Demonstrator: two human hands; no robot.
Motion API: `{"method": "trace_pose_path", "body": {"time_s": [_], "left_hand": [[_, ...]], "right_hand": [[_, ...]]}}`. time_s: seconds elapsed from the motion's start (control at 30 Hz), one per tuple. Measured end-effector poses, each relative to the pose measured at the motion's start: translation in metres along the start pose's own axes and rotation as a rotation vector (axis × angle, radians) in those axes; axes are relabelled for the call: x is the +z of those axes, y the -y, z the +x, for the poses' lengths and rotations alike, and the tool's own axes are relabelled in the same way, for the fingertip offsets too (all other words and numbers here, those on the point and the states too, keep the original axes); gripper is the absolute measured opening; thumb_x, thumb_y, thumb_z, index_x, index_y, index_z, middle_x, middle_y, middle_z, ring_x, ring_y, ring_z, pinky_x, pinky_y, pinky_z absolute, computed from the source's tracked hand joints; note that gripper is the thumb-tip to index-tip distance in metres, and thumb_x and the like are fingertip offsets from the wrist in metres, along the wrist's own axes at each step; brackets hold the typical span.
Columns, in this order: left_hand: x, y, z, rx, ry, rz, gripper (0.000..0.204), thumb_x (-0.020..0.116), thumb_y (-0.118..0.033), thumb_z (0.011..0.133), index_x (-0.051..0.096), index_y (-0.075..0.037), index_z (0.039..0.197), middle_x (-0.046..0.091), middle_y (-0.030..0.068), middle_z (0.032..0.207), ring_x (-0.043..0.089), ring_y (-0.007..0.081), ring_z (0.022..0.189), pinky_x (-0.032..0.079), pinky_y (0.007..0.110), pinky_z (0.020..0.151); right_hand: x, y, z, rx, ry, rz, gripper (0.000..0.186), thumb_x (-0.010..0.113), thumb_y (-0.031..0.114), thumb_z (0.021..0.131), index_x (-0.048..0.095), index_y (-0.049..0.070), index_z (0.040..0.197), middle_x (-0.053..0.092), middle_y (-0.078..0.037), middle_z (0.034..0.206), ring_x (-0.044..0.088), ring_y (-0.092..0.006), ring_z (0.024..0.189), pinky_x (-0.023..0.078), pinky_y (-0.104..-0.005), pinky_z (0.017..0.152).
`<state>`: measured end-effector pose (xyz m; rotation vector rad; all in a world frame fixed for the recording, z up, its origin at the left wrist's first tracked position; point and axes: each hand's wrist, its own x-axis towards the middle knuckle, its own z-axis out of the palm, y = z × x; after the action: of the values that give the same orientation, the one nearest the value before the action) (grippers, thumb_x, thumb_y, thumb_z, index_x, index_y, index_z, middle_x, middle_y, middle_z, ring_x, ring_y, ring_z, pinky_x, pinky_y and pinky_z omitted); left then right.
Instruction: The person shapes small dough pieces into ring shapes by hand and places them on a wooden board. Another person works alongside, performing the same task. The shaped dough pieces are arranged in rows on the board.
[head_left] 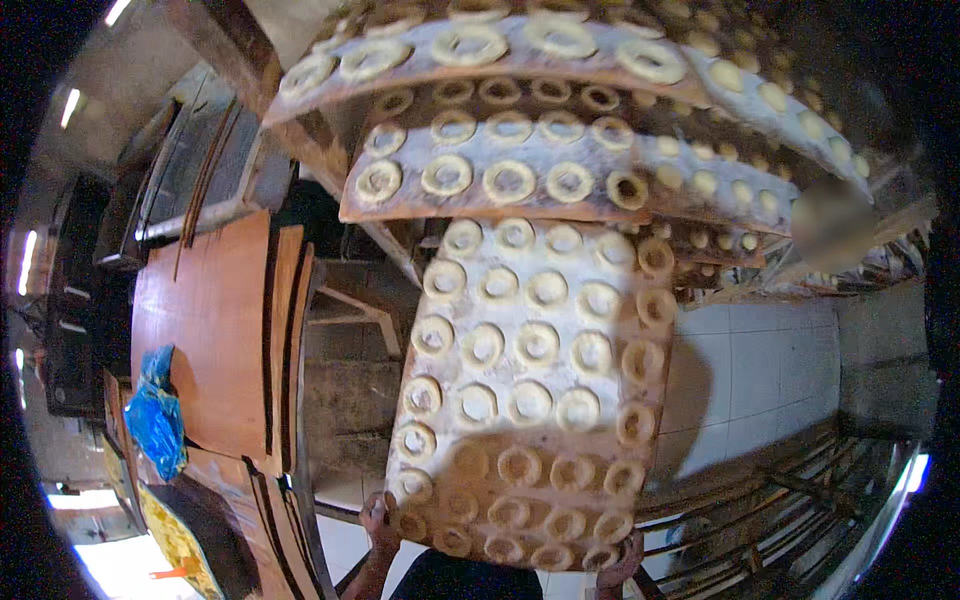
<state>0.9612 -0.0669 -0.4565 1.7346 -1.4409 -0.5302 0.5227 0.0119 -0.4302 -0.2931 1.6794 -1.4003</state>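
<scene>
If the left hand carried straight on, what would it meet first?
Beyond the floury board that the left hand holds, probably the shelf board of dough rings, though depth is unclear.

1. The long board point(545, 436): wooden, white with flour, stretching lengthwise away from the person, its near end in shadow.
2. Dough rings point(522, 342): pale, lying flat in rows along it.

place: bakery workshop | floured board point(515, 319), centre, rows of dough rings point(546, 270) | more loaded boards point(412, 192) tiered, 12 o'clock | plain wooden boards point(215, 325), 9 o'clock
</scene>
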Motion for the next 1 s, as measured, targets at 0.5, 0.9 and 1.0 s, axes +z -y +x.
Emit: {"method": "trace_pose_path", "body": {"time_s": [0.5, 0.9, 1.0], "left_hand": [[0.081, 0.022, 0.038, -0.366, -0.347, -0.233, 0.030, 0.063, -0.018, 0.089, 0.061, -0.002, 0.114, 0.060, 0.0147, 0.106, 0.058, 0.0295, 0.087, 0.048, 0.039, 0.082], [0.058, -0.046, 0.112, -0.957, -0.093, -0.777, 0.030, 0.050, -0.031, 0.099, 0.060, -0.004, 0.107, 0.059, 0.0079, 0.099, 0.057, 0.0199, 0.100, 0.046, 0.038, 0.092], [0.039, -0.079, 0.140, -0.848, -0.090, -0.946, 0.036, 0.053, -0.033, 0.099, 0.058, -0.002, 0.116, 0.060, 0.0058, 0.096, 0.057, 0.0181, 0.092, 0.049, 0.039, 0.087]], "right_hand": [[0.083, 0.033, 0.147, -0.358, 0.057, -0.131, 0.055, 0.039, 0.045, 0.097, 0.052, 0.002, 0.129, 0.060, -0.010, 0.118, 0.059, -0.0242, 0.109, 0.047, -0.0374, 0.095], [0.102, 0.074, 0.197, -0.169, 0.248, -0.342, 0.064, 0.032, 0.055, 0.101, 0.048, 0.004, 0.136, 0.056, -0.011, 0.129, 0.051, -0.0258, 0.122, 0.042, -0.0410, 0.103], [0.128, 0.124, 0.181, 0.092, 0.166, -0.167, 0.061, 0.035, 0.053, 0.102, 0.051, 0.005, 0.135, 0.058, -0.012, 0.128, 0.054, -0.0260, 0.120, 0.042, -0.0417, 0.103]]}}
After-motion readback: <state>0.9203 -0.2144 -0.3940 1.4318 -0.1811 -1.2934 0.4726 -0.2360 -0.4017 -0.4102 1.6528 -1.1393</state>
